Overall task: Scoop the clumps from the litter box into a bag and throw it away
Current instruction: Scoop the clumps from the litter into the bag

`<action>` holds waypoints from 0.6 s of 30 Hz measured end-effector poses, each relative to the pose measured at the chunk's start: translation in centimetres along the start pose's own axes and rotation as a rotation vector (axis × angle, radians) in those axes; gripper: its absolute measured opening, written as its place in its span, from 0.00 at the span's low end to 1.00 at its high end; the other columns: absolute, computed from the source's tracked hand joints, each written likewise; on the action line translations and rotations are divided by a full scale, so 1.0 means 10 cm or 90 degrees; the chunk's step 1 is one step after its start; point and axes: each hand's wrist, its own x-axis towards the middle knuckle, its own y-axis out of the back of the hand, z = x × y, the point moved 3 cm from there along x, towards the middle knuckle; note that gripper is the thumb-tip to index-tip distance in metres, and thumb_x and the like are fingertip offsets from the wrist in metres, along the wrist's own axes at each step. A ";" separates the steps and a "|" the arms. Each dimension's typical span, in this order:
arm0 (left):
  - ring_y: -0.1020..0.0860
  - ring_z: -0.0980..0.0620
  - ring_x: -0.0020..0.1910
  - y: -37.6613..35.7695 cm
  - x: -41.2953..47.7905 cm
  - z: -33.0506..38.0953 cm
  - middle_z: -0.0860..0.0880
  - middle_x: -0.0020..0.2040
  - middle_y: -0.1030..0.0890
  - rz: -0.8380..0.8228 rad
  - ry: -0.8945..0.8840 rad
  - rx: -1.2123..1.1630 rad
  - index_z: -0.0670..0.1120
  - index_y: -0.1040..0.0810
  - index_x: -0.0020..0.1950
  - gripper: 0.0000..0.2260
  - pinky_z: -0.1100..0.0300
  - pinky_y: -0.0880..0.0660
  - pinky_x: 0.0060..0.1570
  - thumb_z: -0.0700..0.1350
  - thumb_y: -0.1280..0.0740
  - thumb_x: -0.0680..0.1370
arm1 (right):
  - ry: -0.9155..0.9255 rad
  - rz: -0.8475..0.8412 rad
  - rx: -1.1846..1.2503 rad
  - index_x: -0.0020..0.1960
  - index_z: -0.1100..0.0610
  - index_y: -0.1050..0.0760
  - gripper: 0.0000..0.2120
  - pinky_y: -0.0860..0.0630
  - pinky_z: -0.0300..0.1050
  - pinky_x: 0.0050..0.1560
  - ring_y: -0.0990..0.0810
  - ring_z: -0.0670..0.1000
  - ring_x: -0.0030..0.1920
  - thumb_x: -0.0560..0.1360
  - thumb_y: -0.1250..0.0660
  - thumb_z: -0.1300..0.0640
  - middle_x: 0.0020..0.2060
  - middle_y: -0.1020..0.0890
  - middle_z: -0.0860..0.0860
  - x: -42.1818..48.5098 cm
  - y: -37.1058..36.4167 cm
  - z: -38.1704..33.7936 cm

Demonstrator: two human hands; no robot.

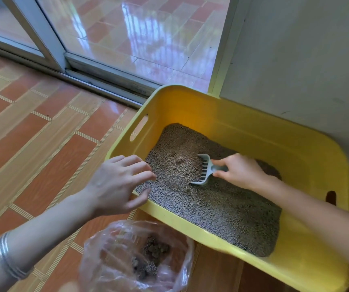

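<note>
No readable text, label or number anywhere.

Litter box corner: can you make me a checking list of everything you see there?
Surface: tiled floor, red-brown and tan, glossy.
Job's things: yellow litter box holds grey litter; white slotted scoop dug into it; open clear plastic bag on the floor beside the box, clumps already inside.
Clutter: nothing seen.
Hands: right hand grips the scoop's handle; left hand holds nothing, fingers loosely curled over the box's left rim; silver bangles on its wrist.
Cables: nothing seen.
Surroundings: sliding glass door behind the box; white wall at right.
</note>
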 end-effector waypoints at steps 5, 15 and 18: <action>0.20 0.51 0.46 -0.02 0.00 -0.01 0.54 0.45 0.18 -0.003 0.008 -0.004 0.52 0.19 0.48 0.10 0.57 0.24 0.37 0.52 0.37 0.73 | -0.019 0.029 0.030 0.61 0.43 0.24 0.15 0.42 0.37 0.23 0.35 0.40 0.22 0.74 0.36 0.45 0.32 0.20 0.41 0.19 -0.02 -0.21; 0.20 0.52 0.45 -0.01 0.02 0.00 0.56 0.44 0.18 -0.004 0.005 -0.006 0.53 0.19 0.47 0.09 0.59 0.25 0.36 0.53 0.36 0.72 | 0.022 0.093 0.002 0.61 0.43 0.25 0.15 0.33 0.37 0.28 0.21 0.47 0.36 0.75 0.36 0.45 0.48 0.17 0.46 0.38 -0.07 -0.46; 0.20 0.52 0.44 -0.01 0.01 0.01 0.55 0.44 0.18 -0.010 0.005 -0.007 0.52 0.19 0.47 0.10 0.58 0.25 0.36 0.53 0.37 0.73 | 0.037 0.132 0.001 0.60 0.45 0.24 0.14 0.29 0.40 0.36 0.20 0.48 0.45 0.75 0.35 0.46 0.49 0.17 0.45 0.32 -0.09 -0.48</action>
